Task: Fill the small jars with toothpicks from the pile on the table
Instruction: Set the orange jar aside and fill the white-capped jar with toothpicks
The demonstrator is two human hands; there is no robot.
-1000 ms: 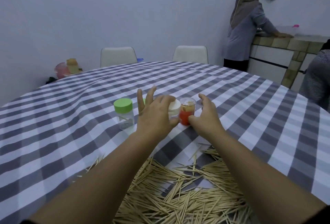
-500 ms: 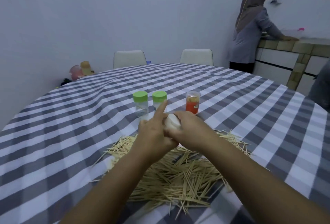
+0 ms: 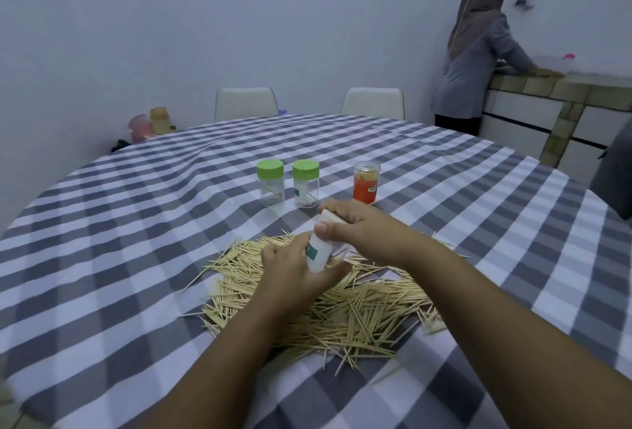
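White-capped jar (image 3: 319,252) is now tilted over the toothpick pile (image 3: 342,298), at frame centre.
Left hand (image 3: 294,266) grips its body; right hand (image 3: 355,232) now grips the cap (image 3: 330,218), so opening begins.

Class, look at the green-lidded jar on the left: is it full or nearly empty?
Nearly empty: the left green-lidded jar has clear walls showing about one toothpick inside.

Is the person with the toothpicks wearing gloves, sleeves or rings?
No gloves: the left hand and right hand are bare. Both forearms are uncovered as far as the picture shows, so no sleeves appear. No rings, watch or bracelet show.
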